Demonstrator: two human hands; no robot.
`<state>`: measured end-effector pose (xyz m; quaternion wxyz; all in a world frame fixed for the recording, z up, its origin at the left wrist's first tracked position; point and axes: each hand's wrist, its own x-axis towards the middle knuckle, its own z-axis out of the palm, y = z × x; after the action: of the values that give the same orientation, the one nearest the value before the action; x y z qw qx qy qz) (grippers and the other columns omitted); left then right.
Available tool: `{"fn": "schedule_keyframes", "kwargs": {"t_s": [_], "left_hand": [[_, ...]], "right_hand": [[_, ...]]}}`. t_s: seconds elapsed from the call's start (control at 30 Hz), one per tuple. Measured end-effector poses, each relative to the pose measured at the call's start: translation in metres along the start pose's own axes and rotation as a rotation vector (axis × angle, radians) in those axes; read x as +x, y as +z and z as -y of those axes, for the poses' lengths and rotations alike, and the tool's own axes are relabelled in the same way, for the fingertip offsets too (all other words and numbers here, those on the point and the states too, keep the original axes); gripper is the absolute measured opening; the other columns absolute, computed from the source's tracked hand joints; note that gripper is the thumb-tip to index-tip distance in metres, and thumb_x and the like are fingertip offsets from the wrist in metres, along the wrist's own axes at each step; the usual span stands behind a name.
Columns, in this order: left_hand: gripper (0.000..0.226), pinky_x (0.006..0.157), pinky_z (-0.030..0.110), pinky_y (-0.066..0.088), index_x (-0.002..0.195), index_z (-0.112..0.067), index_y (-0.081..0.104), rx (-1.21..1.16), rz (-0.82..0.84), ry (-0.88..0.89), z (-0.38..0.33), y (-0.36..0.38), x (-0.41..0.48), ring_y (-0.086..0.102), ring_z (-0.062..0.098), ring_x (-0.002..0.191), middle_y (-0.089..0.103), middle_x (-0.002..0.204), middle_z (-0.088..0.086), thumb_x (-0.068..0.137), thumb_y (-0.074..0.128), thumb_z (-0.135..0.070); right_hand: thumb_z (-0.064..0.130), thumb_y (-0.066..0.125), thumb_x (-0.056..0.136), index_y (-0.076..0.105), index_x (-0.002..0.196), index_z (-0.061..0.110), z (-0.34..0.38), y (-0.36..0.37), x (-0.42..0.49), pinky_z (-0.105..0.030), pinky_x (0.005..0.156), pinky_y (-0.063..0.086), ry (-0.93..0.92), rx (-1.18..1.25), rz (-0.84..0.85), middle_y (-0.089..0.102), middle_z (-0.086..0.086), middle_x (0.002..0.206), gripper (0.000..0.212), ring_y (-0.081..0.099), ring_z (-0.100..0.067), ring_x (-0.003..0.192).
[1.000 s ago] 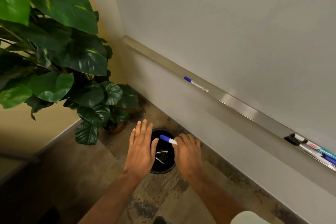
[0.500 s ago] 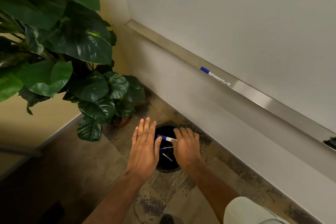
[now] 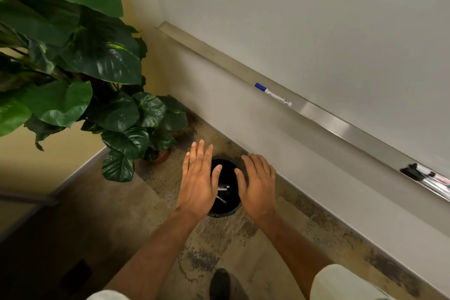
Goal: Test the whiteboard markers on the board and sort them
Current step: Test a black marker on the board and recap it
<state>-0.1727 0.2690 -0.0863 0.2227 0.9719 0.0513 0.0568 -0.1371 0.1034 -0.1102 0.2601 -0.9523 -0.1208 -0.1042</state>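
Head camera looks down: the left hand (image 3: 198, 182) and right hand (image 3: 258, 185) hover flat, fingers straight and holding nothing, either side above a round black waste bin (image 3: 225, 212) on the mottled floor (image 3: 219, 238). Inside the bin lie a few pale markers (image 3: 222, 187). Beyond, a white marker with a blue cap (image 3: 272, 94) lies on the long metal tray (image 3: 341, 126) under the whiteboard (image 3: 316, 19). A blurred bunch of markers (image 3: 431, 179) sits at the tray's right end.

Soft, even indoor light — dim lower-left corner, wide-angle bending, slight blur.
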Motion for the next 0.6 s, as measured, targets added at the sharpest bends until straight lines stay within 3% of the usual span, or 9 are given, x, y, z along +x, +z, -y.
{"fn": "schedule_keyframes", "kwargs": {"t_s": [0.3,0.6], "left_hand": [[0.061,0.128,0.043,0.004,0.161,-0.013,0.021,0.023,-0.034,0.124,-0.085,-0.022,0.004,-0.007,0.017,0.158,0.008,0.170,0.008,0.109,0.029,-0.044],[0.064,0.128,0.040,-0.001,0.162,-0.015,0.014,-0.014,-0.049,0.249,-0.197,-0.040,0.005,-0.011,0.014,0.157,0.000,0.171,0.006,0.109,0.026,-0.047]], "right_hand": [[0.037,0.051,0.101,0.053,0.136,0.013,-0.019,-0.095,-0.007,-0.046,0.114,0.028,0.015,0.005,-0.120,0.049,-0.006,0.146,0.043,0.036,-0.026,0.140],[0.040,0.046,0.102,0.051,0.138,0.014,-0.056,-0.197,-0.016,-0.050,0.115,0.027,0.064,-0.004,-0.234,0.044,-0.005,0.150,0.045,0.031,-0.024,0.143]]}}
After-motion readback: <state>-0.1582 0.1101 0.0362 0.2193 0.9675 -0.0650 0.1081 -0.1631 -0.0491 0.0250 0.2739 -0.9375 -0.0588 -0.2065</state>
